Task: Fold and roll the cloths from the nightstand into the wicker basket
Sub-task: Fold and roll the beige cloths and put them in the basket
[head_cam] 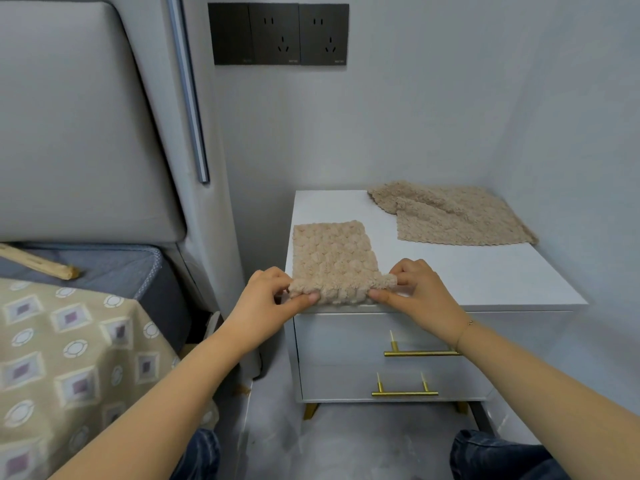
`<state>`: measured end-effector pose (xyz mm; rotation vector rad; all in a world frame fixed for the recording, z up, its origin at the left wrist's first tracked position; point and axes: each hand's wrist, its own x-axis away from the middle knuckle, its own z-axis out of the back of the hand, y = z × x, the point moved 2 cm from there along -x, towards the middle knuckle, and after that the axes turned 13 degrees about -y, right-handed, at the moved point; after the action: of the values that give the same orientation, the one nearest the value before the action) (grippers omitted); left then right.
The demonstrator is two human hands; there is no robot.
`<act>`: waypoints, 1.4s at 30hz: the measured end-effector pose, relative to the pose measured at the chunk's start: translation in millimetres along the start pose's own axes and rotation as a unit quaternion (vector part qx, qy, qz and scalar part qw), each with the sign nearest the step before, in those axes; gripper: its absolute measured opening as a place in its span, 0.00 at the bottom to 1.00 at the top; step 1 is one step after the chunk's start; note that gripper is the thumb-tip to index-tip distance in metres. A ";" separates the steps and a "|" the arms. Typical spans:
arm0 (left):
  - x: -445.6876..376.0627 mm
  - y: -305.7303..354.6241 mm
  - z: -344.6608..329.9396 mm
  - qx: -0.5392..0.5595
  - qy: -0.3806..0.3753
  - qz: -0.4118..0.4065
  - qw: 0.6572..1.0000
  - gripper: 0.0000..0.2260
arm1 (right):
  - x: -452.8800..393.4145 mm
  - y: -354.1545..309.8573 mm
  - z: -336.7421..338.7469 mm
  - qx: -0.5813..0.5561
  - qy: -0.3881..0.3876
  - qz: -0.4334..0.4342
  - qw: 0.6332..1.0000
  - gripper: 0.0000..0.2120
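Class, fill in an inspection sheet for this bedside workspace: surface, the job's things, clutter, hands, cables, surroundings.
Surface: white nightstand, top holds only cloths.
Job's things: folded beige cloth at the front left edge; loose beige cloths at the back right; wicker basket not seen.
Clutter: nothing seen.
Hands: left hand and right hand both pinch the folded cloth's near edge.
Cables: nothing seen.
Surroundings: wall sockets above; padded headboard and bed at left; gold drawer handles.

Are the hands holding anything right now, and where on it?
Yes. Both hands pinch the near edge of the folded beige fluffy cloth at the nightstand's front: left hand at its left corner, right hand at its right corner.
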<state>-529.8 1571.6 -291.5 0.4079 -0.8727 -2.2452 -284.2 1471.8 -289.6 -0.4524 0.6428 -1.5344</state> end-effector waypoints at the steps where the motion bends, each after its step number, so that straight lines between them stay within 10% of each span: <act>1: -1.9 -0.6 0.4 0.020 0.004 0.016 1.000 0.33 | -1.9 0.1 0.0 0.000 0.003 -0.017 1.000 0.28; 17: -21.6 -3.3 -2.9 0.100 0.042 0.159 0.981 0.27 | -21.3 -2.1 -4.5 0.124 0.070 -0.120 0.982 0.28; 25: -15.1 8.2 -2.5 0.001 0.128 0.015 0.992 0.13 | -19.1 -11.4 0.8 0.132 0.080 0.184 0.971 0.09; 31: -17.3 9.9 -1.8 0.008 0.081 -0.057 0.995 0.06 | -19.6 -4.7 -0.4 0.120 -0.007 0.182 0.976 0.18; 36: -12.0 3.0 5.9 -0.152 0.036 -0.078 0.985 0.23 | -14.9 -2.8 1.4 0.133 -0.085 0.124 0.980 0.36; 42: -5.2 3.9 -4.2 -0.243 -0.019 -0.092 0.965 0.32 | -11.2 -4.2 -2.1 0.133 -0.086 0.114 0.981 0.32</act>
<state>-522.1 1571.1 -291.7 0.2212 -0.2848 -2.5442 -287.9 1483.1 -287.4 -0.2926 0.3361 -1.3228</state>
